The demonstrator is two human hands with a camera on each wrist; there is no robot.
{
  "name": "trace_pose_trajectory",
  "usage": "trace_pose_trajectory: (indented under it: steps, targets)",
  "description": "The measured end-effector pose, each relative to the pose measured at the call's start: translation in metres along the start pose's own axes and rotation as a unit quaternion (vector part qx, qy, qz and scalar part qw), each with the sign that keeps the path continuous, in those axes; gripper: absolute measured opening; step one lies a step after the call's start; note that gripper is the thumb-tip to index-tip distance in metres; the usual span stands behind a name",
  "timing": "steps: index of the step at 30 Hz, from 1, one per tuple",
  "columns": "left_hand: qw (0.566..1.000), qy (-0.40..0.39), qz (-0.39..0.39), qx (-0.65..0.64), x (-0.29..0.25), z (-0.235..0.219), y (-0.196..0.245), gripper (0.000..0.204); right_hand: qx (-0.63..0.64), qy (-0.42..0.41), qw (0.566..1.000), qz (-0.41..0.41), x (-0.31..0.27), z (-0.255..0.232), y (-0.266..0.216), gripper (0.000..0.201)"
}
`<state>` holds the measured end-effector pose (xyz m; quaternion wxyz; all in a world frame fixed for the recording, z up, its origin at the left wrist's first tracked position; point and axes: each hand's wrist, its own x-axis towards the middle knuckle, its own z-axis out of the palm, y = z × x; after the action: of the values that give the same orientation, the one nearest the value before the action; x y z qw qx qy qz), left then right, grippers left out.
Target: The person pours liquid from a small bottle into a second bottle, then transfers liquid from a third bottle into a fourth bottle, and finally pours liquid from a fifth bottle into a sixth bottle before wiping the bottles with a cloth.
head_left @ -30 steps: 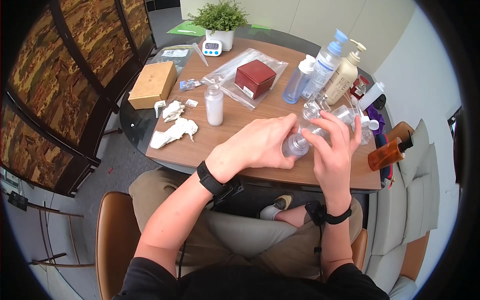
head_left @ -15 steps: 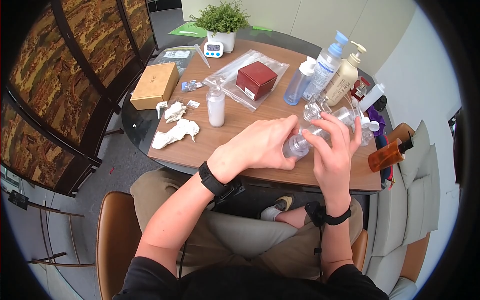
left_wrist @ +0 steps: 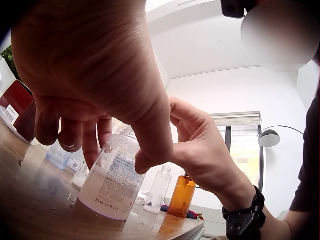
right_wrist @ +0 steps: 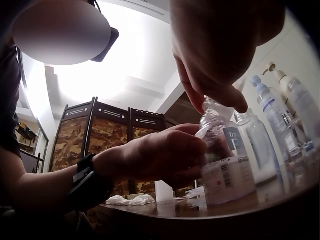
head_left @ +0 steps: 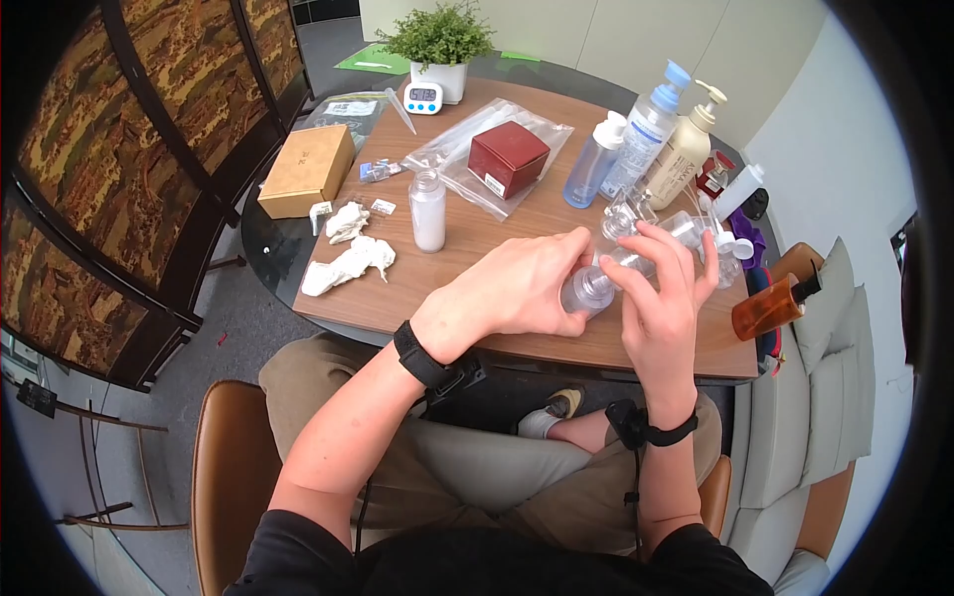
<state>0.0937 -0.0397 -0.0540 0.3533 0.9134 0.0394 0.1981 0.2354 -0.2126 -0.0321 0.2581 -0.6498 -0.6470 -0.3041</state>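
Near the table's front edge, my left hand (head_left: 522,283) grips a clear plastic bottle (head_left: 586,295) around its upper part. The left wrist view shows printed text on the bottle (left_wrist: 114,175), which stands upright on the table with pale, cloudy contents low inside. My right hand (head_left: 664,298) pinches a clear plastic piece (right_wrist: 218,109) right at the bottle's mouth; I cannot tell its kind. Its thumb and index finger sit close over the neck, the other fingers spread. A bottle of whitish liquid (head_left: 427,214) stands uncapped left of my hands.
Pump bottles (head_left: 686,144) and several clear containers crowd the right side. An amber bottle (head_left: 765,310) stands at the right edge. Behind my hands are a dark red box (head_left: 507,159) on a plastic bag, crumpled tissues (head_left: 348,266), a cardboard box (head_left: 306,171), a timer (head_left: 422,97) and a potted plant (head_left: 437,50).
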Motion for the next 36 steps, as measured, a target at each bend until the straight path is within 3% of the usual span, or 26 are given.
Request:
trace_pose_trajectory:
  steps: [36]
  targets:
    - [1.0, 0.005, 0.004, 0.006, 0.0, 0.002, -0.001, 0.057, 0.049, -0.05, 0.995, 0.065, -0.001, -0.018, 0.012, 0.049]
